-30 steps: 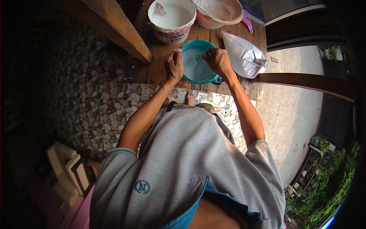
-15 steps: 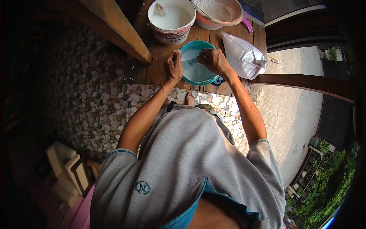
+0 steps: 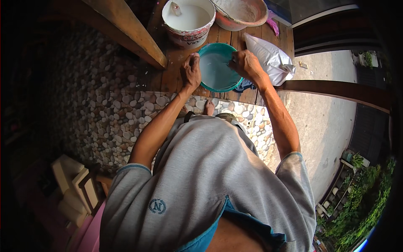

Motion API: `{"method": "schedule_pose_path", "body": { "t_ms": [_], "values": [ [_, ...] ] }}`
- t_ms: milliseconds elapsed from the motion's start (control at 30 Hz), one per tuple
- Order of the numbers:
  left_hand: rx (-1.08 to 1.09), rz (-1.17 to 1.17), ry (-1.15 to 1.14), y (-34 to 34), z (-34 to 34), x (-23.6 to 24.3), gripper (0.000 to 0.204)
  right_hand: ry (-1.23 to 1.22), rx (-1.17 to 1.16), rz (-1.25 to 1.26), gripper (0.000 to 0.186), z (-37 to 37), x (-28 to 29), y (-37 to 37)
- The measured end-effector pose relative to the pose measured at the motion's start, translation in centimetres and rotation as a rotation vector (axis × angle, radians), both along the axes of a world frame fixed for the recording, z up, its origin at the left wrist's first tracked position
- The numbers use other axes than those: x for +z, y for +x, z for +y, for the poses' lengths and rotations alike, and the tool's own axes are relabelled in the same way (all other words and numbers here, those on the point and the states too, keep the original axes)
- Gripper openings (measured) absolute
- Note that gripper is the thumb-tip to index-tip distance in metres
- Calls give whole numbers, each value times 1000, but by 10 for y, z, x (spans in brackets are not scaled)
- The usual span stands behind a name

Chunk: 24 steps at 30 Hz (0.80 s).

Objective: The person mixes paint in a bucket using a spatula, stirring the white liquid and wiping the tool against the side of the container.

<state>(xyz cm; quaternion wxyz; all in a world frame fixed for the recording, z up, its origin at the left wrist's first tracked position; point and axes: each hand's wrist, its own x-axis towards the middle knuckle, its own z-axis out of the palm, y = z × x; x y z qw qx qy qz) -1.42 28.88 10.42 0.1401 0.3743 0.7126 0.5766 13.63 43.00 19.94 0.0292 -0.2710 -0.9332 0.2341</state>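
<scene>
A round teal bucket (image 3: 205, 84) stands on the wooden table (image 3: 172, 84), partly filled with a thin, milky liquid (image 3: 215, 69). Its left rim is gripped by my left hand (image 3: 191, 71), thumb on top. My right hand (image 3: 248, 66) is closed at the right side of the bucket, over the rim. A dark bit of something shows under its fingertips; what it is, I cannot make out.
Behind the bucket are a white tub (image 3: 189, 35) of white liquid and an orange basin (image 3: 239, 23) of white powder. A white sack (image 3: 270, 59) lies to the right, a dark cloth (image 3: 244, 85) beside the bucket. A wooden post (image 3: 130, 31) rises at left.
My right hand has moved right, from over the liquid to the bucket's right side. The greenish thing seen in the liquid below it no longer shows there. My left hand stays at the rim.
</scene>
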Motion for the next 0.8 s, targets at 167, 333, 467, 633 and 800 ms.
{"method": "schedule_pose_path", "body": {
  "t_ms": [167, 333, 467, 633, 800],
  "values": [
    [54, 27, 36, -3, 1, -11, 42, -48, 7, 41, 22, -13, -17, 2],
    [30, -82, -12, 0, 2, -1, 34, -148, 58, 196, 20, -29, -17, -18],
    [42, -123, -36, 2, 3, -1, 35, -88, -9, 222, 22, -22, -26, -35],
    [31, -115, -4, 1, 1, 3, 37, -32, -132, 145, 22, -11, -9, -21],
    [23, -159, -16, 2, 0, 5, 38, -142, -169, 32, 25, -16, -3, 1]
  ]
}}
